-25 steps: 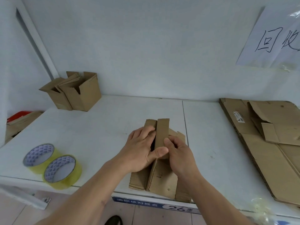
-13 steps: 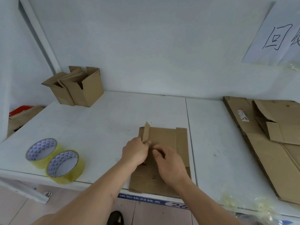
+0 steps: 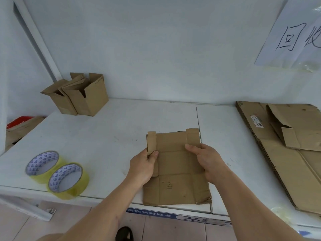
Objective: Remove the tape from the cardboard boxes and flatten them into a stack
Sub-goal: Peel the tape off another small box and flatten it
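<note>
Left hand (image 3: 142,168): your thumb and fingers pinch the folded side flap on the left edge of the flattened box (image 3: 175,169).
Right hand (image 3: 207,160): clamped on the box's right edge, thumb on top, fingers under and out of sight.
Flattened box: lies on the white table (image 3: 104,136) at its near edge, front end just overhanging, between the tape rolls (image 3: 57,174) and the stack of flattened cardboard (image 3: 286,153).
Handling: judge it light and thin; stiff across the panels, floppy along the creases, so flaps may spring up.
Where to hold: keep both side edges pinched near the middle, flaps trapped under your thumbs, and carry it level.
Grip risk: dry cardboard is unlikely to slip; a one-handed hold may let it fold.
Still standing: two open boxes (image 3: 78,96) at the far left, against the wall.
</note>
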Motion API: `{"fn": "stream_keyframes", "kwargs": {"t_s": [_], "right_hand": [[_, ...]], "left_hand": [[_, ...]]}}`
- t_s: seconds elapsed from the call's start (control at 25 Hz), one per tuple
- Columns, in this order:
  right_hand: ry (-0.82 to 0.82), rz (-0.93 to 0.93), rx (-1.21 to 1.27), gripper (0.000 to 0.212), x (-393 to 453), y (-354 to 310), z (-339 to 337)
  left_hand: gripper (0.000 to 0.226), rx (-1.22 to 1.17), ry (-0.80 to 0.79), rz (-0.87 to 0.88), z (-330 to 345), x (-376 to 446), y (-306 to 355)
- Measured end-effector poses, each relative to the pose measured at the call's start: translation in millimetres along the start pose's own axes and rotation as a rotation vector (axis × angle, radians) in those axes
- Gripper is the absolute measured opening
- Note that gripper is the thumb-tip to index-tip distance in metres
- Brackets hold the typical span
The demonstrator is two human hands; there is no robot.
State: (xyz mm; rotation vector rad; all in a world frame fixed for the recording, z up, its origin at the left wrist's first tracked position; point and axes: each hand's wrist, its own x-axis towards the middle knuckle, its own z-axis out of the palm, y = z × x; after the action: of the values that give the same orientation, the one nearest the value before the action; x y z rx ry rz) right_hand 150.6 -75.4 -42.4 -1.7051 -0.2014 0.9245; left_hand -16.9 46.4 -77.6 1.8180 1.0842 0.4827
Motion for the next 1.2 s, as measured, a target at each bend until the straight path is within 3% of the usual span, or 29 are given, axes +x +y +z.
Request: {"fn": "stream_keyframes", "kwargs": {"t_s": [0.16, 0.44, 0.64, 0.76, 0.88, 0.96, 1.0, 1.08, 1.2], "right_hand": [[-0.092, -0.013, 0.082, 0.027, 1, -3, -3], [-0.267, 0.066, -0.019, 0.037, 2, -6, -13], [-0.091, -0.112, 0.109, 0.017, -3, 0, 1], [0.033, -0.257, 0.103, 0.02, 0, 6, 3], [0.145, -0.406, -0.178, 0.034, 5, 15, 6], [0.214, -0.456, -0.364, 0.048, 9, 22, 10], [0.242, -0.48, -0.434, 0.054, 11, 25, 12], [0.269, -0.565, -0.568, 0.06, 16, 29, 15], [0.323, -0.633, -0.785, 0.055, 24, 34, 16]], "left_hand": [[0.021, -0.037, -0.027, -0.003, -3, -3, 0], [0.018, -0.065, -0.048, 0.021, -4, -5, 1], [0.018, -0.029, -0.014, 0.019, -1, -3, 2], [0.016, -0.012, 0.011, 0.027, 1, -2, 0], [0.025, -0.015, 0.081, 0.043, 5, -2, -1], [0.051, 0.036, 0.124, 0.094, 9, -5, -2], [0.06, 0.122, 0.155, 0.149, 12, -6, -4], [0.058, 0.377, 0.209, 0.273, 19, -4, -10], [0.05, 0.733, 0.053, 0.221, 22, 5, -11]]}}
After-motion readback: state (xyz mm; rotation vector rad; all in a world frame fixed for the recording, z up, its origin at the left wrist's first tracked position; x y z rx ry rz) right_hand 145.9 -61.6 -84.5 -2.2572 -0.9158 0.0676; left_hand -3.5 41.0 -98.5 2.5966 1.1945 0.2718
